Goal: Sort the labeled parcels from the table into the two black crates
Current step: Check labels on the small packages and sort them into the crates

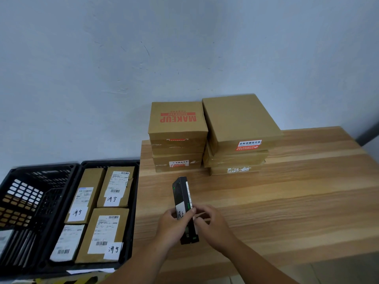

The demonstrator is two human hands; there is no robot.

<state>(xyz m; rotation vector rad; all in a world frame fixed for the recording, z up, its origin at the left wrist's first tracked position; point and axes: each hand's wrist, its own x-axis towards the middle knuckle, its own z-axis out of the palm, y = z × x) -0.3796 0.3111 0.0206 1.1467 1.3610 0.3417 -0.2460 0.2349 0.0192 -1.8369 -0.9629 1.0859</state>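
A slim black parcel (182,198) with a white handwritten label stands on edge over the wooden table (287,201). My left hand (172,226) grips it from the left, thumb across the label. My right hand (211,224) pinches its right edge. Two black crates sit left of the table: the nearer crate (134,203) holds several labeled brown parcels (102,234), and the far-left crate (22,197) shows no parcels inside. Two stacks of brown boxes stand at the table's back: one topped by a box printed MAKEUP (177,119), the other (240,119) to its right.
A pale wall rises behind the table and crates. Bare tabletop stretches to the right of my hands and in front of the box stacks. White paper pokes out under the nearer crate's front edge (92,271).
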